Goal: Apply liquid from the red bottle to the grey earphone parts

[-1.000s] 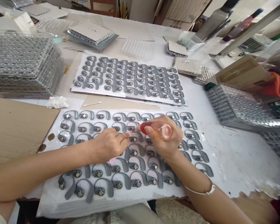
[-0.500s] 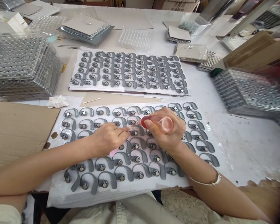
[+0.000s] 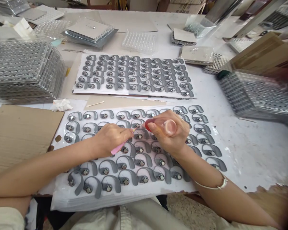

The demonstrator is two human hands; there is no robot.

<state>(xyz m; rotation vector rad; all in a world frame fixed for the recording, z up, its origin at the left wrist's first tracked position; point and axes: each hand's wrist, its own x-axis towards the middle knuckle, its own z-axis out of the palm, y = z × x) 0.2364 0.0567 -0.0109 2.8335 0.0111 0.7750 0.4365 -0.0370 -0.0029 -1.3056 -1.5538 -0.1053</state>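
Observation:
A white sheet [image 3: 62,198] in front of me carries rows of several grey ear-hook parts [image 3: 110,166] with small metal discs. My left hand [image 3: 110,139] pinches a thin pink stick [image 3: 117,148], its tip pointing at a part near the sheet's middle. My right hand [image 3: 169,132] is closed round a small clear squeeze bottle [image 3: 166,126] with a red cap end, held just above the same spot. Both hands hover close together over the third row.
A second sheet of grey parts [image 3: 134,75] lies further back. Stacks of clear blister trays stand at the left [image 3: 24,70] and right [image 3: 256,94]. Brown cardboard [image 3: 19,134] lies at my left, with a crumpled tissue [image 3: 60,104] and a cotton swab [image 3: 95,103] beside it.
The view has shifted slightly; my hands stay at the same spot on the sheet. The pink stick's rear end has tilted a little higher.

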